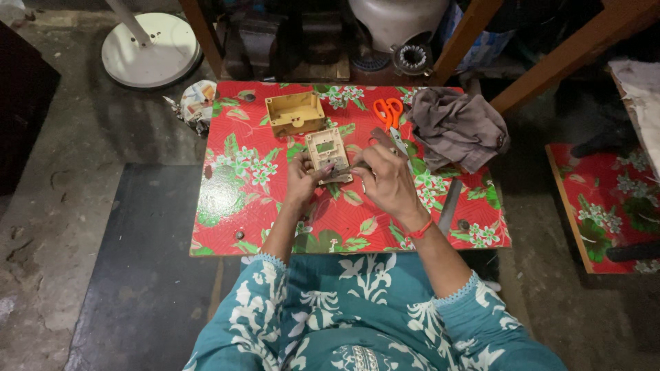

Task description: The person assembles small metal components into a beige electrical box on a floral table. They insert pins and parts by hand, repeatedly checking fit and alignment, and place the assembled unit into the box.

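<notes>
Head view. Left hand (301,180) and right hand (386,180) both grasp a beige plastic cover panel (328,154) over the centre of a red floral-covered table (227,199). At 11 o'clock from the panel lies an open beige housing box (295,113); at 1 o'clock, orange-handled scissors (388,112); at 3 o'clock, a crumpled grey cloth (456,127).

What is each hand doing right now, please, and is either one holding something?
Left hand: closed on the lower left edge of the beige panel.
Right hand: fingers pinched at the panel's right edge; whether it grips a tool cannot be told.
</notes>
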